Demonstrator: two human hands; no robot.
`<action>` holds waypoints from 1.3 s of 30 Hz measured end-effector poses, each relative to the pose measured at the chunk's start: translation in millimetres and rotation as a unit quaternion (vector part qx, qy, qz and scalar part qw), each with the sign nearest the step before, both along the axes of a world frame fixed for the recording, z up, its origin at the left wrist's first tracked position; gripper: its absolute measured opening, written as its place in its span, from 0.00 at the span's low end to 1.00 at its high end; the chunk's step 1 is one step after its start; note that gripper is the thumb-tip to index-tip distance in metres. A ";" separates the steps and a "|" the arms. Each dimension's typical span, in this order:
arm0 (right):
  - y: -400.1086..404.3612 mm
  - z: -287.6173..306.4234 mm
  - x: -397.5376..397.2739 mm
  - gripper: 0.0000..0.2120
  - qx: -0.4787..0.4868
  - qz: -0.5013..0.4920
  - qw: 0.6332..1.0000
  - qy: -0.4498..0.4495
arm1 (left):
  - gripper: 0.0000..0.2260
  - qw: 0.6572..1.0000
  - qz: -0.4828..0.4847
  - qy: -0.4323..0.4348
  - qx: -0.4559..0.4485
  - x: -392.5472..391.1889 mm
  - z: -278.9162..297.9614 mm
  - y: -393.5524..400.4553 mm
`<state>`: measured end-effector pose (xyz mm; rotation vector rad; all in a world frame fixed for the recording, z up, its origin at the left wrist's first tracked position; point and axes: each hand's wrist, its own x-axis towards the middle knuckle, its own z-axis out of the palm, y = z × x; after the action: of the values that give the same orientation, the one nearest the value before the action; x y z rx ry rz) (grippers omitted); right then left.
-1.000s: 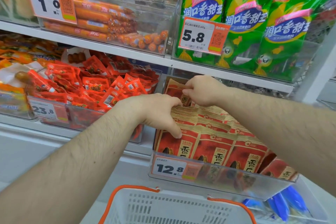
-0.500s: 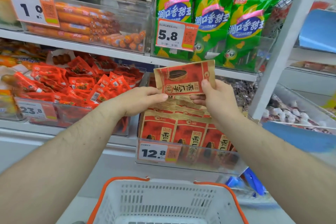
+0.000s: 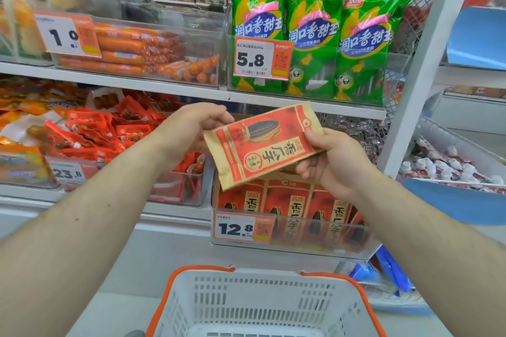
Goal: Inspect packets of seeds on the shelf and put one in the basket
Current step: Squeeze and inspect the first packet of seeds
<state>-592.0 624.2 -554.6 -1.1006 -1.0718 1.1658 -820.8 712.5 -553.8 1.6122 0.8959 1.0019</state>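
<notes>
— Where's the packet point(image 3: 262, 145)?
— Up in front of the shelf point(image 3: 273, 100), tilted, above the bin point(image 3: 290, 232) of like packets, well above the basket point(image 3: 262, 301).
— Hands?
— Right hand point(image 3: 332, 161) pinching the right end, thumb on the front. Left hand point(image 3: 191, 128) curled at the upper left edge; contact likely, hard to confirm.
— Risks from here?
— Held by one end only, probably. Could sag, twist or slip out once released on the left.
— And on the way down?
— Could catch the bin's front lip or the 12.8 tag point(image 3: 243, 227) if lowered too far in. Could also miss the basket: near rim out of view, opening only partly seen.
— Safer?
— Firmer hold, then pull near before lowering.
</notes>
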 end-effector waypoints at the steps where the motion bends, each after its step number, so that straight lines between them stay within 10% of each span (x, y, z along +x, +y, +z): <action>1: -1.7 -0.6 1.1 0.10 -0.004 0.018 1.000 -0.014 | 0.17 1.000 -0.019 0.017 -0.003 1.9 4.4 -6.1; 8: -14.2 -9.8 8.5 0.07 -0.028 0.138 0.981 -0.131 | 0.09 0.991 -0.105 0.050 -0.060 34.4 -3.2 -66.1; 16: -34.7 -43.5 0.2 0.13 -0.030 -0.041 0.990 -0.133 | 0.17 0.956 -0.099 -0.149 -0.231 64.8 -50.1 -92.4; 39: -55.5 -84.1 6.6 0.16 -0.040 -0.006 0.987 -0.156 | 0.21 0.918 -0.041 -0.219 -0.327 71.1 -100.7 -104.2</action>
<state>-585.4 568.7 -638.8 -1.3828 -1.2650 1.0554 -749.7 608.3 -654.5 0.8091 0.7334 0.8331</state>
